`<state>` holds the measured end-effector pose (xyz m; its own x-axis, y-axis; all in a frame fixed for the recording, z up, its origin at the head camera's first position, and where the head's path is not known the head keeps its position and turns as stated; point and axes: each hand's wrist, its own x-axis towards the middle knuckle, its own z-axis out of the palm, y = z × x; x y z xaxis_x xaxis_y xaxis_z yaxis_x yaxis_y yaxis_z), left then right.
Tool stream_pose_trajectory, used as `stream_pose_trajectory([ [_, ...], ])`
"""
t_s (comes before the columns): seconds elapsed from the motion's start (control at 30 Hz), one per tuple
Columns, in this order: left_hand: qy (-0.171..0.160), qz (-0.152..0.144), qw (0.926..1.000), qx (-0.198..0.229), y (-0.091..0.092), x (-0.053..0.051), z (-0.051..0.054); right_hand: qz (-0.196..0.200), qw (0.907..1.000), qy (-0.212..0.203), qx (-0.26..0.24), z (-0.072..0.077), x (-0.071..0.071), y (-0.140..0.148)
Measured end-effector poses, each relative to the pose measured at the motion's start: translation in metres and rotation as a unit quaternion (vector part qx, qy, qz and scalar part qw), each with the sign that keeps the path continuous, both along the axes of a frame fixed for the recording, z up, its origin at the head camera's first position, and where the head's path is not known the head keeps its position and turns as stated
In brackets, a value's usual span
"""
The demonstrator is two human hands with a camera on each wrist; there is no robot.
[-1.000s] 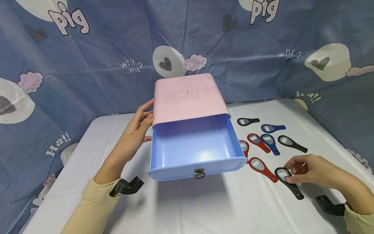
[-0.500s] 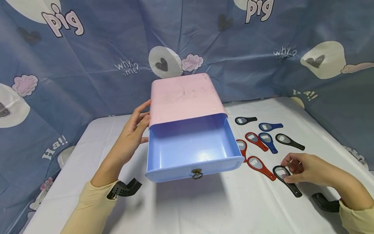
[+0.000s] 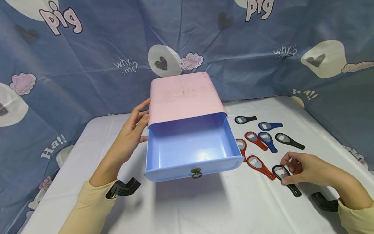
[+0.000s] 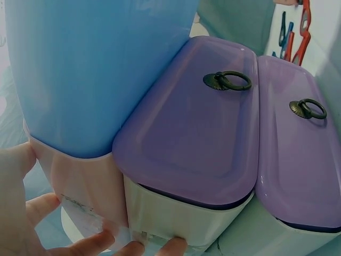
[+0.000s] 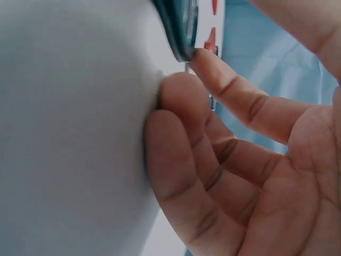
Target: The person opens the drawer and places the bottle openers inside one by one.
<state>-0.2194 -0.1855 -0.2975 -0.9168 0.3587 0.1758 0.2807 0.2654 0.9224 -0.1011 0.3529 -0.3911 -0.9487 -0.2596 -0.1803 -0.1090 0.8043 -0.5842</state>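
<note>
A drawer unit with a pink top [image 3: 184, 94] has its blue top drawer [image 3: 193, 146] pulled out, and nothing lies inside. My left hand [image 3: 127, 138] rests along the unit's left side with spread fingers. In the left wrist view, its fingertips touch the pale housing [image 4: 176, 213] below the purple drawer fronts [image 4: 192, 133]. My right hand [image 3: 306, 169] pinches the round head of a black bottle opener [image 3: 292, 189] between thumb and forefinger, at the table. Other fingers of that hand are curled close to the cloth in the right wrist view.
Red bottle openers [image 3: 261, 167], blue ones [image 3: 268, 141] and more black ones [image 3: 290, 141] lie flat right of the drawer unit on the white tablecloth [image 3: 193, 208]. A blue printed curtain [image 3: 117, 87] hangs behind the table.
The whole head view has shifted slightly left. Both hands keep their places on the drawer unit and the black bottle opener.
</note>
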Motion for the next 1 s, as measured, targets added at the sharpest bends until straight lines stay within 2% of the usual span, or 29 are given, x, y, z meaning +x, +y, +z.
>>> stream_pose_trajectory([
  [0.23, 0.006, 0.002, 1.0, 0.003, -0.002, 0.002, 0.003, -0.005, 0.9999, -0.01, 0.007, 0.004, -0.007, -0.004],
  [0.53, 0.008, -0.002, 1.0, 0.001, -0.003, 0.001, 0.004, -0.008, 0.9995, -0.03, 0.011, 0.008, -0.007, 0.0],
  [0.8, 0.004, -0.007, 1.0, -0.001, -0.002, 0.001, 0.001, 0.018, 0.9987, -0.044, -0.021, 0.012, -0.004, 0.01],
  [1.0, 0.003, -0.003, 1.0, -0.002, -0.001, 0.0, -0.001, 0.025, 0.997, -0.062, -0.04, 0.019, -0.008, 0.019],
])
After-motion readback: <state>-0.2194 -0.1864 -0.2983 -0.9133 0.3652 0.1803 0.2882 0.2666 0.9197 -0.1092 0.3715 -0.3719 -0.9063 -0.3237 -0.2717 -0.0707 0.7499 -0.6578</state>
